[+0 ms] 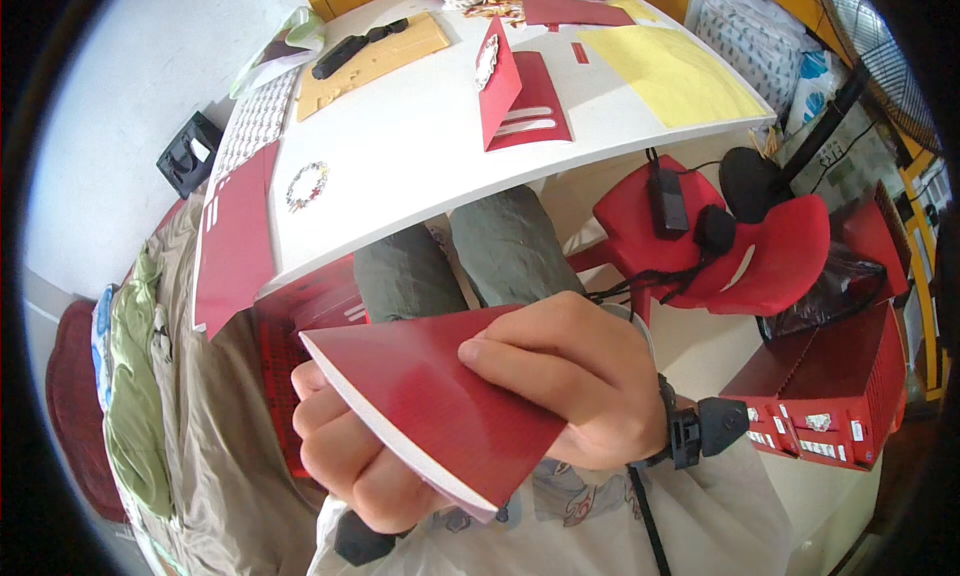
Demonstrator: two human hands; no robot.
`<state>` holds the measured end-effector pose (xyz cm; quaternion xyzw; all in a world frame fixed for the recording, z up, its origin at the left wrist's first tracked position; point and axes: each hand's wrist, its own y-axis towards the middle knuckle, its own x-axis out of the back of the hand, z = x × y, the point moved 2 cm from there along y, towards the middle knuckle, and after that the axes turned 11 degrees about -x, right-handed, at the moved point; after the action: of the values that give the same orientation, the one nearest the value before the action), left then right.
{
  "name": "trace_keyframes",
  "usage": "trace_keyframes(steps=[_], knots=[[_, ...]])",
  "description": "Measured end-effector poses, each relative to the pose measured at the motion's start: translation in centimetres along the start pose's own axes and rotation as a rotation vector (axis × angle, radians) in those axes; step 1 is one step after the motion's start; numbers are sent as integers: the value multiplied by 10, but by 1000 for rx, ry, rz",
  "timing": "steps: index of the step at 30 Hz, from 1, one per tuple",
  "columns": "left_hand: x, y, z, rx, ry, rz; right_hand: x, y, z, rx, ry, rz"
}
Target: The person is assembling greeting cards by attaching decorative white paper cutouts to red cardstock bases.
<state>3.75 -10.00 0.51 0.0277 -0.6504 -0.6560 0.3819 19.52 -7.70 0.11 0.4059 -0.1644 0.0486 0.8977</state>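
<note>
Over my lap I hold a folded red card [420, 396], with its pale inner edge turned toward the lower left. My left hand [365, 466] is closed around its lower left side, fingers curled beneath it. On the upper right part of the card my right hand [575, 386] is closed, its thumb or a fingertip lying on the red face. Beyond, another folded red card [520, 101] stands half open on the white table [390, 166], with white cut-out strips and an ornate white piece on it. A round wreath-like cut-out [307, 186] lies at the table's left.
Red sheets [238, 241] overhang the table's left edge. A wooden board [375, 61] bears a black tool. Yellow paper [680, 76] lies at the right. A red chair [770, 261] carries a black power adapter and cables. A box of red cards [825, 386] stands right, beneath a fan [885, 51].
</note>
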Motion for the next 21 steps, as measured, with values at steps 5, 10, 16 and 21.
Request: trace_keyframes(steps=[5, 10, 16, 21], knots=[[-7, -3, -2, 45, 62, -81, 1, 2, -1, 17, -23, -25], [-6, -2, -4, 62, 98, -101, 0, 1, 0, 13, 8, -34], [-7, -1, -7, 56, 84, -84, 0, -1, 0, 31, -25, -28], [-3, -1, -10, 110, 109, 2, 0, -3, 1, 18, -28, -8]])
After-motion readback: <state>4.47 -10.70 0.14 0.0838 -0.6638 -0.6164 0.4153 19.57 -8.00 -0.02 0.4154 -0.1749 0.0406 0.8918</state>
